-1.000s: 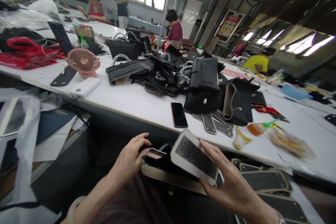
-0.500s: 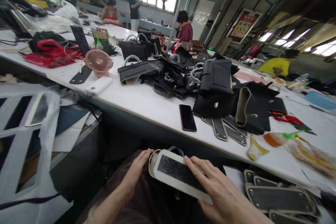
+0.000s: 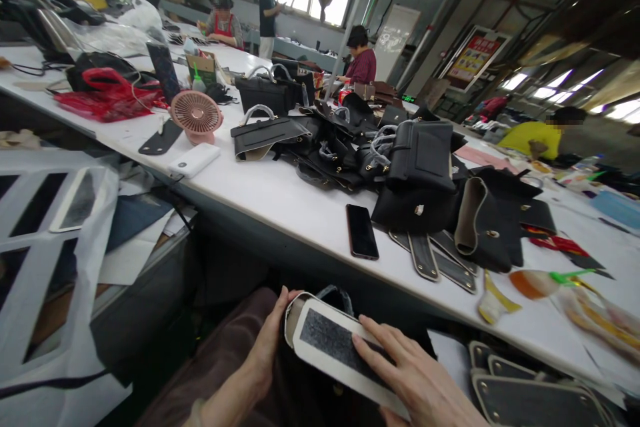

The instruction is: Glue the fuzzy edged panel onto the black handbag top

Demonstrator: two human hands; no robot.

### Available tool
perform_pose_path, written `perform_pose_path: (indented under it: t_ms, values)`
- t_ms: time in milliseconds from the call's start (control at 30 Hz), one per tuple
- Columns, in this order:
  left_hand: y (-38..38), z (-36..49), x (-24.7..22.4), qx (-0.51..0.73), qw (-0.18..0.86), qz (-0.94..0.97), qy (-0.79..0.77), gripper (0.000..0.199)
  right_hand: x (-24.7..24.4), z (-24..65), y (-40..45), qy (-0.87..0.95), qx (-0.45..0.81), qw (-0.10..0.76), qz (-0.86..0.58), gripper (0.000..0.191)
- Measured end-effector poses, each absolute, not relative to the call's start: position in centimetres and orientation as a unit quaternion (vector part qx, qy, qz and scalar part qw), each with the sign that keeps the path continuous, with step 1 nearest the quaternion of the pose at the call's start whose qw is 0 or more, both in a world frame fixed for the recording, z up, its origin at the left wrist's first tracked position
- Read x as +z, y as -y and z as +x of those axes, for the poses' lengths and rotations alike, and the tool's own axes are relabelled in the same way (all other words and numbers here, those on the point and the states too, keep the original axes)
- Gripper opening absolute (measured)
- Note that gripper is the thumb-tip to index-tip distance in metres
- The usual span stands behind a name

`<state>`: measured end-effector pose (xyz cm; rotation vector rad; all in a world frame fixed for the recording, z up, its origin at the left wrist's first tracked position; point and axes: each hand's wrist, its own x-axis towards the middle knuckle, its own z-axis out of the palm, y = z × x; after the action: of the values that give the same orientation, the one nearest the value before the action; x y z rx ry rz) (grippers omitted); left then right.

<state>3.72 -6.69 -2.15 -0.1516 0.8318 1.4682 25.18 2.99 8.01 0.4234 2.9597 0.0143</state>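
both hands [image 3: 350,360] pressing bag panel [image 3: 333,347] (dark centre) on lap

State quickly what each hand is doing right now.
Left hand: gripping the end of the bag panel.
Right hand: fingers flat on the panel, pressing it.

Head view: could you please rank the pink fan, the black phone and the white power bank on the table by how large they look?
1. pink fan
2. white power bank and black phone: alike, so unranked; distances from the camera differ.
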Motion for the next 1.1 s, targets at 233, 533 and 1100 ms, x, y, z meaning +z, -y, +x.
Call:
perform_pose_path:
  t_ms: [233,533,1100]
  values:
    - [6.6,4.0,-1.4,0.655,0.647,-0.093,-0.378,0.051,8.5,24.4,-3.1,-0.986,-0.004,0.087,0.141,0.081]
    - [6.4,4.0,-1.2,0.656,0.633,-0.089,-0.400,0.053,8.5,23.6,-3.4,-0.992,0.047,0.071,0.094,0.088]
    - [6.2,4.1,-1.3,0.659,0.636,-0.092,-0.390,0.051,8.5,22.4,-3.9,-0.999,0.000,-0.009,0.045,0.039]
